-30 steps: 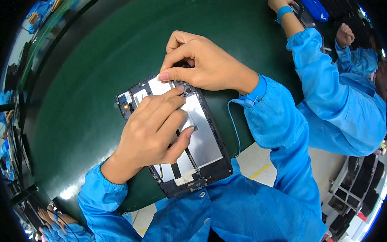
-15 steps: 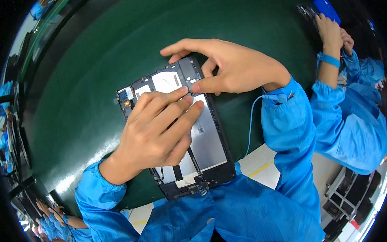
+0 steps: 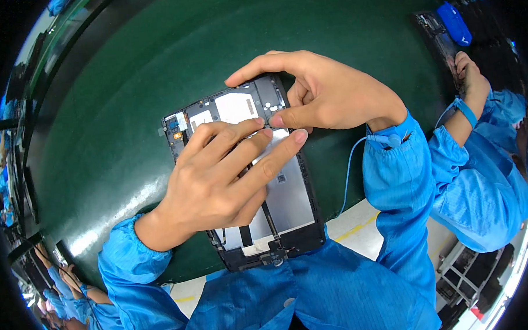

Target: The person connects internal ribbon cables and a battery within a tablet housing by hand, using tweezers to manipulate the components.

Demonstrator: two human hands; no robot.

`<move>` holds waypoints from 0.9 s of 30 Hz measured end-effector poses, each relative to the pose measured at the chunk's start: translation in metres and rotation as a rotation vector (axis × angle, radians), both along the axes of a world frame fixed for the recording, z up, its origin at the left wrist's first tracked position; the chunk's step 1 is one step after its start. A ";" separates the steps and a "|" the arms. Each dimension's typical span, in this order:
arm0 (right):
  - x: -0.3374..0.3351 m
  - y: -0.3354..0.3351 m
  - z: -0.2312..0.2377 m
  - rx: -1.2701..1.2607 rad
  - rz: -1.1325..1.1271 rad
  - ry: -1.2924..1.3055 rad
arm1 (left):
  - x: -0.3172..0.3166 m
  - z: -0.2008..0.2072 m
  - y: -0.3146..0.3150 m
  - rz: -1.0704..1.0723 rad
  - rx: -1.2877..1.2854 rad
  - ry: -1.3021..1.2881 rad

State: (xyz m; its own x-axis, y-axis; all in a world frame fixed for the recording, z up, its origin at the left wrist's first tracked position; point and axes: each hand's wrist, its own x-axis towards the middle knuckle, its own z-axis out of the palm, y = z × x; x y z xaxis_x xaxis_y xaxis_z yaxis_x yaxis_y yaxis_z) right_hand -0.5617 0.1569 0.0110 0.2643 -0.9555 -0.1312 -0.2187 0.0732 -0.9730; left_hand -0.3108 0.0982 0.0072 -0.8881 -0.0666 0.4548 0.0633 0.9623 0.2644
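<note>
An opened tablet [image 3: 293,204] lies tilted in front of me, its inner side up. It shows white and silver panels, dark flat cables and a black frame; its near end is close to my smock. My left hand [image 3: 215,178] reaches across it with fingers stretched, the fingertips at the upper right part beside the right thumb. Whether a tiny part sits under them is hidden. With the thumb on the face and the index finger along the far edge, my right hand [image 3: 340,92] grips the tablet's upper right corner; its other fingers are partly hidden beyond the edge.
Under the tablet is a green tabletop [image 3: 122,100]. A blue wrist strap cord [image 3: 347,174] runs down from my right cuff. At the right, a co-worker's hand [image 3: 475,79] is near a dark device [image 3: 437,34] and a blue object [image 3: 455,23]. A metal-framed cart [image 3: 462,274] stands lower right.
Both my hands and the tablet appear slightly further right. One left finger has stretched further toward the tablet's right edge. The co-worker's hand has moved down from the blue object.
</note>
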 end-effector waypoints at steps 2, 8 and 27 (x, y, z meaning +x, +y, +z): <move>0.001 0.001 0.006 0.036 -0.001 -0.017 | -0.001 0.001 0.001 0.000 0.004 0.004; 0.009 -0.005 0.012 0.102 -0.002 -0.006 | 0.006 -0.002 0.004 0.027 -0.042 -0.014; 0.011 -0.005 0.012 0.132 0.027 0.044 | 0.015 0.004 0.009 0.042 -0.130 -0.106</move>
